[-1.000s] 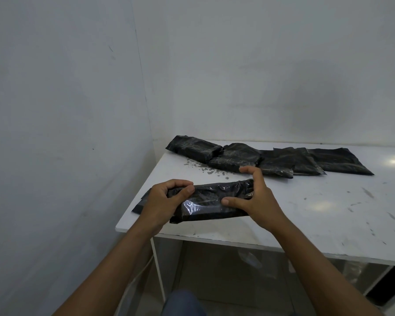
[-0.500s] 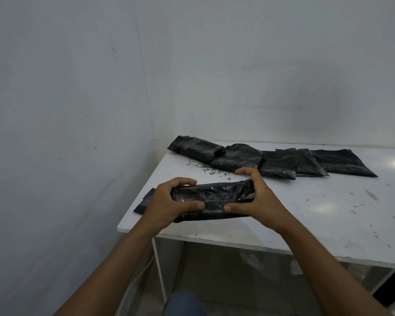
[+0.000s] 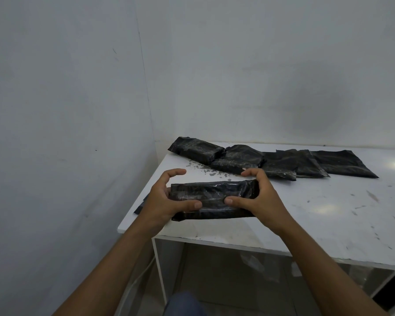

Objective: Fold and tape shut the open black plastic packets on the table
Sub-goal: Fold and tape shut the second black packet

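The left hand (image 3: pixel 166 199) and right hand (image 3: pixel 263 198) each clasp an end of the folded packet (image 3: pixel 214 196) over the tabletop's (image 3: pixel 317 215) near-left corner, thumbs pressing its face. The grip should pin the fold flat and tight for taping.

bare left hand (image 3: pixel 162 201), bare right hand (image 3: pixel 263 199), forearms (image 3: pixel 317 263) unsleeved — a knee (image 3: pixel 183 303) in blue cloth

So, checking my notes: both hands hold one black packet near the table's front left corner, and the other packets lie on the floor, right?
Not the floor. In the head view the other packets lie in a row on the table, toward the back wall. The rest holds: the left hand and right hand hold one black packet near the front left corner.
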